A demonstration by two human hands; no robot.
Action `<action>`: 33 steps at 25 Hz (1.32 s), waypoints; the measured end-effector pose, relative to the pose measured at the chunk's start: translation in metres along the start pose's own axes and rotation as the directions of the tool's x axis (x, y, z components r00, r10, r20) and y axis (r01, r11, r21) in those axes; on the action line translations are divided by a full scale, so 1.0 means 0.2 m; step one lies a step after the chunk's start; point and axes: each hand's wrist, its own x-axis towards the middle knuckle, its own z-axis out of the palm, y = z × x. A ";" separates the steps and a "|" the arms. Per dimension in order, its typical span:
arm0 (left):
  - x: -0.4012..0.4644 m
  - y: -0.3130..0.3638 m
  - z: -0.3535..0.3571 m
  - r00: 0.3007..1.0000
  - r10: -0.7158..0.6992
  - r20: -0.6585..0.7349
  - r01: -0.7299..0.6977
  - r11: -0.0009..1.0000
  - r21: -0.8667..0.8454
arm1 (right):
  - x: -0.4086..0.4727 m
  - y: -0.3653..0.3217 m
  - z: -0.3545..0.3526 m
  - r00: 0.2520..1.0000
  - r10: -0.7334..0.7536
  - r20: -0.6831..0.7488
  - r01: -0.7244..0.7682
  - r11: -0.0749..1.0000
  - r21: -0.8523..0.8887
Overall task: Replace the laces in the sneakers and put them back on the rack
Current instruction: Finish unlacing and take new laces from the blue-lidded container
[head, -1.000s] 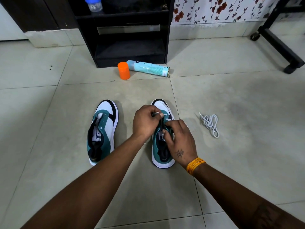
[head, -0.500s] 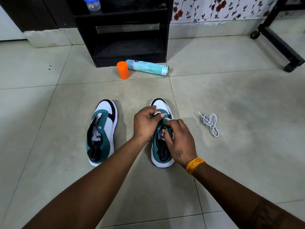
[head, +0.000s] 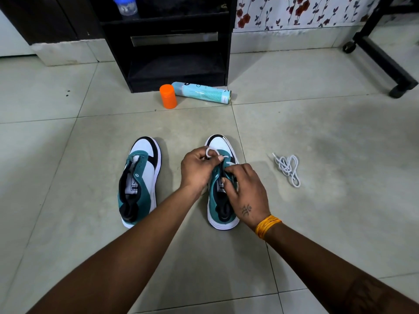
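Right sneaker point(head: 223, 189) at floor centre: white lace point(head: 212, 152) now looped up higher at its toe eyelets than a second ago. Left hand point(head: 196, 169) pinches the lace; right hand point(head: 247, 191) grips the tongue. Threading barely begun. Left sneaker point(head: 140, 180) at 9 o'clock laceless; spare lace point(head: 288, 168) at 3 o'clock.

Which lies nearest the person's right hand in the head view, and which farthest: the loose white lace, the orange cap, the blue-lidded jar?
From the right hand:
1. Loose white lace, on the floor to its right.
2. Orange cap, upright by the rack's foot.
3. Blue-lidded jar, up on the rack shelf.
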 end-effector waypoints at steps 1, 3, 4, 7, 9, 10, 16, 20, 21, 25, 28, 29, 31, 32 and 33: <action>0.01 0.01 0.01 1.000 0.004 -0.031 -0.004 1.000 0.002 | 0.00 0.00 0.00 1.000 -0.001 0.002 0.001 1.000 -0.002; 0.02 0.04 0.03 0.983 -0.113 -0.147 0.080 0.975 -0.209 | 0.00 0.00 0.00 1.000 -0.003 0.005 0.003 1.000 -0.006; 0.02 0.07 0.04 0.959 -0.217 -0.182 0.138 0.920 -0.367 | 0.00 0.00 0.00 1.000 -0.003 0.002 0.003 1.000 -0.005; 0.02 0.08 0.04 0.948 -0.265 -0.176 0.164 0.882 -0.442 | 0.00 0.01 0.00 1.000 -0.008 -0.004 0.008 1.000 0.001; 0.00 0.06 0.03 0.986 -0.136 -0.093 0.109 0.962 -0.251 | 0.00 0.00 0.00 1.000 -0.011 -0.006 0.011 1.000 0.002; 0.00 0.05 0.02 0.995 -0.085 -0.056 0.077 0.987 -0.143 | 0.00 0.00 0.00 1.000 -0.011 -0.006 0.011 1.000 0.001; 0.07 0.04 0.05 0.968 -0.156 -0.199 0.128 0.981 -0.149 | 0.00 0.01 0.00 1.000 0.000 0.000 0.000 1.000 -0.004; 0.05 0.02 0.05 0.975 -0.149 -0.168 0.113 0.973 -0.203 | 0.00 0.00 0.00 1.000 -0.001 -0.005 0.001 1.000 -0.004; 0.04 0.01 0.04 0.992 -0.080 -0.100 0.068 0.990 -0.122 | 0.00 0.00 0.00 1.000 -0.001 -0.003 0.001 1.000 -0.008; 0.04 -0.03 0.04 0.989 0.137 -0.058 -0.122 0.971 0.206 | 0.00 0.00 0.00 1.000 0.000 0.002 0.000 1.000 -0.011; 0.04 -0.02 0.03 0.983 0.146 -0.113 -0.112 0.958 0.264 | 0.00 0.00 0.00 1.000 0.000 0.002 0.000 1.000 -0.006; 0.05 -0.03 0.03 0.980 0.153 -0.130 -0.109 0.949 0.295 | 0.00 0.00 -0.01 1.000 0.002 0.004 -0.002 1.000 -0.003; 0.05 -0.02 0.01 0.977 0.159 -0.144 -0.108 0.946 0.306 | 0.00 0.00 -0.01 1.000 0.005 0.005 -0.005 1.000 -0.002; 0.05 -0.02 0.00 0.976 0.148 -0.158 -0.098 0.953 0.288 | 0.00 0.01 0.00 1.000 0.006 0.006 -0.006 1.000 -0.001; 0.06 -0.01 -0.01 0.975 0.102 -0.196 -0.054 0.970 0.239 | 0.00 0.01 0.00 1.000 0.007 0.007 -0.007 1.000 -0.002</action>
